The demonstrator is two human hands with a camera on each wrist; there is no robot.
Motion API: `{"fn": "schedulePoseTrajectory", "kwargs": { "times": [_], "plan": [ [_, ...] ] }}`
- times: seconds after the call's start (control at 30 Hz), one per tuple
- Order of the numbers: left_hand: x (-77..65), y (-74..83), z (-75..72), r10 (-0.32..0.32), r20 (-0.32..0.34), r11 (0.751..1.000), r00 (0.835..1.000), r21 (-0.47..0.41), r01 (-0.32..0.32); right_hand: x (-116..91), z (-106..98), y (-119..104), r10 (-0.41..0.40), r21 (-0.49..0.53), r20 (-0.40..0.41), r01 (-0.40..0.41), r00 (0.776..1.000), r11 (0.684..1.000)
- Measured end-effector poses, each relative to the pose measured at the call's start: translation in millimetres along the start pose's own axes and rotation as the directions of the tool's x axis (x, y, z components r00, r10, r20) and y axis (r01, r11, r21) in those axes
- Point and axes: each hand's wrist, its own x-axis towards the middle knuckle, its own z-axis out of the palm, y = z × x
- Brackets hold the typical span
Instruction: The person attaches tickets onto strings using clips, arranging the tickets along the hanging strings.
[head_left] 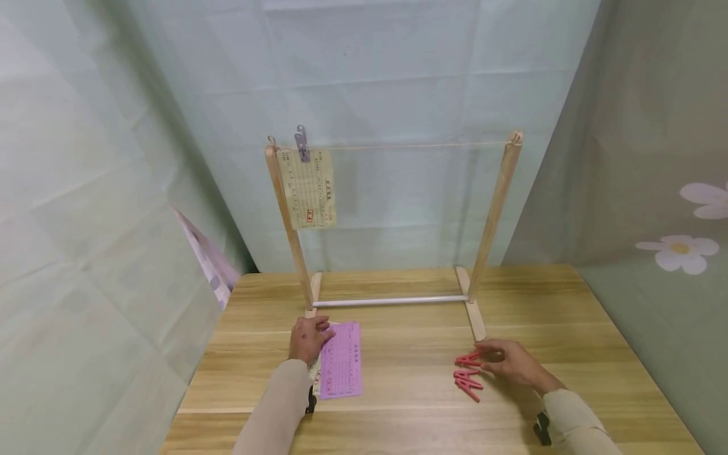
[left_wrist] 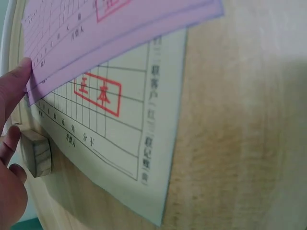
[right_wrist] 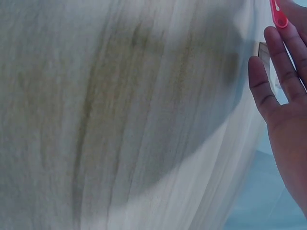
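Note:
At the upper left corner of a pink printed slip (head_left: 343, 363), my left hand (head_left: 309, 338) pinches the edge, its thumb lying on the paper. Partly hidden under that slip is a pale yellow slip (left_wrist: 129, 115) with a red stamp box. My right hand (head_left: 512, 362) is at the small group of red clothespins on the table. Its thumb and forefinger pinch the end of the uppermost clothespin (head_left: 467, 359), whose tip also shows by the fingertips in the right wrist view. Other red clothespins (head_left: 469, 387) lie just below it.
Behind the hands stands a wooden frame with two posts (head_left: 492, 221), a white crossbar (head_left: 392, 301) and a string (head_left: 398, 147) across the top. A metal clip (head_left: 302, 144) holds a yellow slip (head_left: 309, 189) on the string's left end. Cloth walls (head_left: 387, 76) surround the table.

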Motion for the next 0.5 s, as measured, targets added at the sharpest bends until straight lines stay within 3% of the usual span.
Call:
{"fn": "schedulePoseTrajectory", "kwargs": {
  "times": [0.5],
  "plan": [
    [1.2,6.5,1.6,0.041,-0.001,0.990,0.999,-0.136,-0.041,6.1,-9.3,-15.8,0.029,0.036,-0.020,-0.028,0.999,0.999]
  ]
}}
